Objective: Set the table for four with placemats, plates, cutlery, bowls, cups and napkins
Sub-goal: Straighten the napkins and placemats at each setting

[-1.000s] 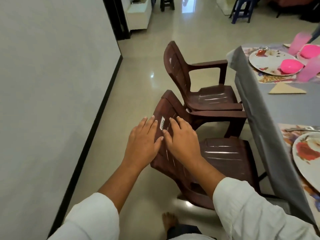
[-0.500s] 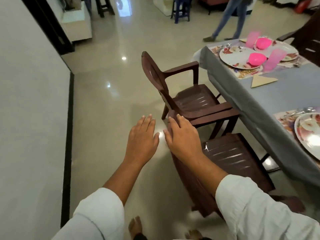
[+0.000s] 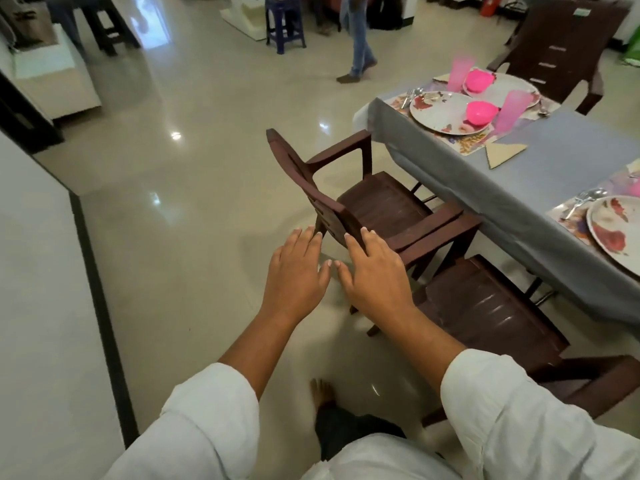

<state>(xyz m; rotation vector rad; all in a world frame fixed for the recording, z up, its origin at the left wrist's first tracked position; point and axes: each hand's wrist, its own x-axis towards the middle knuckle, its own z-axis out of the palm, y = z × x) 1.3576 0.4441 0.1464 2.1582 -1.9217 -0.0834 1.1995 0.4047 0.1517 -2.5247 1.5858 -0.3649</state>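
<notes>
- Holding both hands flat and empty: my left hand [image 3: 294,268] and right hand [image 3: 374,275] hover palms down, fingers straight, side by side, thumbs almost meeting. Neither grips anything.
- I cannot tell whether the right fingertips [image 3: 364,234] touch the backrest of the far chair [image 3: 381,206] or merely overlap it in view.
- The table [image 3: 485,188] stands to my right, well apart from both hands. The far setting shows a plate [image 3: 440,114], bowl [image 3: 480,112], cup [image 3: 513,109] and napkin [image 3: 504,154].
- The nearer placemat [image 3: 568,216] carries cutlery [image 3: 585,199] beside a second plate [image 3: 613,233], which is cut off at the frame edge.
- I judge the level, idle pose a pause between steps, since no tableware is within reach.
- Change: one second earlier both hands lay over the backrest of the near chair [image 3: 485,306]. The view has since swung right, showing more of the table and a walking person [image 3: 358,39]. The hand pose is unchanged.
</notes>
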